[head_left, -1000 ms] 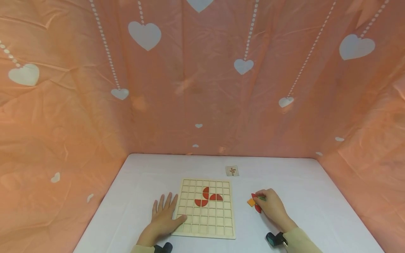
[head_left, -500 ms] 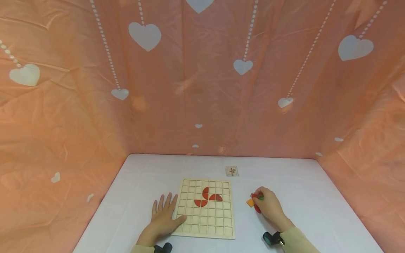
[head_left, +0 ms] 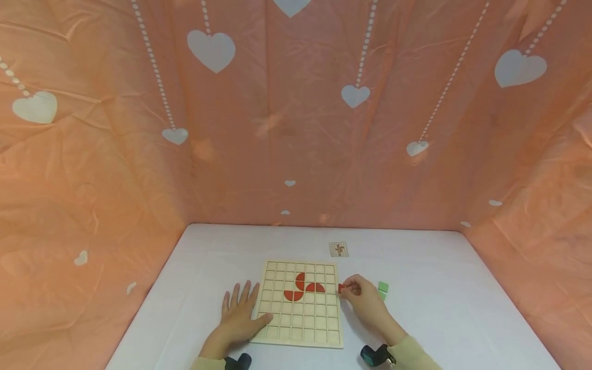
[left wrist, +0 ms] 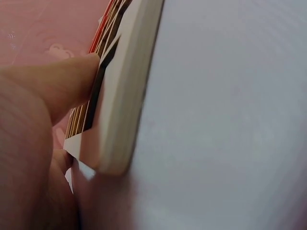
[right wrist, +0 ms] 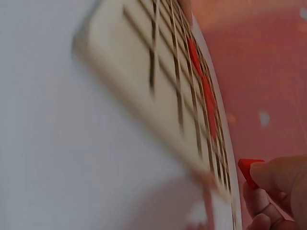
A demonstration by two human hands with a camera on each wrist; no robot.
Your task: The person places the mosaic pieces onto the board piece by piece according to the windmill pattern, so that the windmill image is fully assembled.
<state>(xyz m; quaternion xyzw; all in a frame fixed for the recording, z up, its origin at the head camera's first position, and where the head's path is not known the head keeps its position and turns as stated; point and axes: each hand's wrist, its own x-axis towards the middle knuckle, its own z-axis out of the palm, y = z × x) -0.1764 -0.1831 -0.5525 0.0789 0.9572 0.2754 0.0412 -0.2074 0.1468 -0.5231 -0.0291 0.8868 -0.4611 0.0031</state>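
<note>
A light wooden grid board [head_left: 300, 329] lies on the white table, bearing several red quarter-round tiles [head_left: 315, 288] in its cells. My left hand [head_left: 238, 321] is spread flat at the board's left side, its thumb over the edge; the left wrist view shows that thumb touching the board. Between thumb and fingertips, my right hand [head_left: 367, 303] pinches a red tile [right wrist: 249, 168] just beside the board's right edge. Two green square tiles [head_left: 383, 287] show just right of that hand. Whatever lies beneath the right hand is hidden.
A small card with a printed grid and brown figure [head_left: 339, 249] lies behind the board. Orange cloth [head_left: 296, 128] with white hearts stands along the table's back edge and sides. Dark wrist cameras [head_left: 375, 355] sit on both wrists.
My right hand has moved left from the loose tiles toward the board, carrying a red tile. Green tiles are uncovered; the orange tile has gone from sight. The left hand stays put.
</note>
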